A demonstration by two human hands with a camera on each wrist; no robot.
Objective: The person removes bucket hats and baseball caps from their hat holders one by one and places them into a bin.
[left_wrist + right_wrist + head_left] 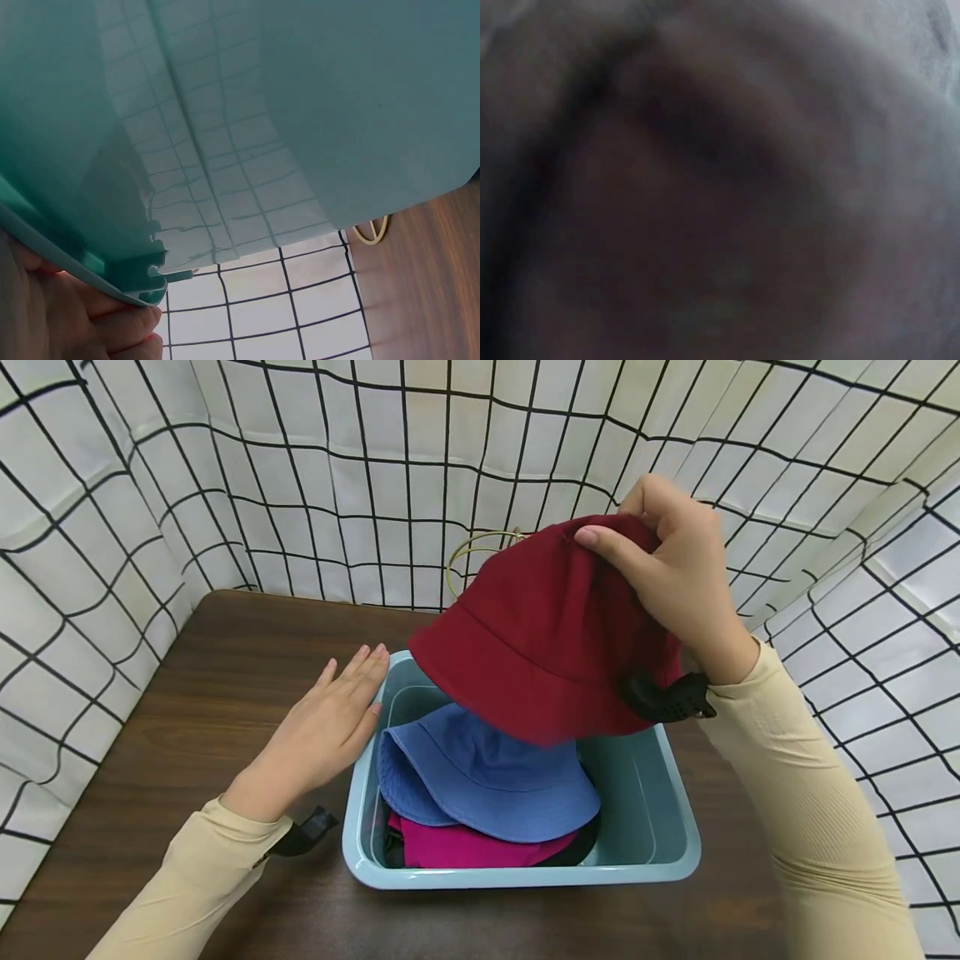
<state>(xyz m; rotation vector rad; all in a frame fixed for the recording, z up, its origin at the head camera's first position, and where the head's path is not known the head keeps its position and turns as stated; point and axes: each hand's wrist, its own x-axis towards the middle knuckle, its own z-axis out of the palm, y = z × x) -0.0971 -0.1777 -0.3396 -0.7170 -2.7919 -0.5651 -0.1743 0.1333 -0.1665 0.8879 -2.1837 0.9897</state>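
A red bucket hat [525,652] hangs tilted above the light blue plastic bin [525,878]. My right hand [678,568] pinches its crown between thumb and fingers. Straight fingers of my left hand [322,731] touch the bin's left rim from outside; the left wrist view shows them against the bin's wall [315,105]. Inside the bin, on its left side, lies a blue bucket hat [495,777], partly covered by the red one in the head view. Under it show magenta fabric [472,847] and some black fabric [581,847]. The right wrist view is dark and blurred.
The bin stands on a dark brown wooden table [225,693]. A black wire grid [360,485] with white sheeting behind it surrounds the table's back and sides. Thin gold-coloured wire loops [450,568] show behind the red hat. Each wrist wears a black strap.
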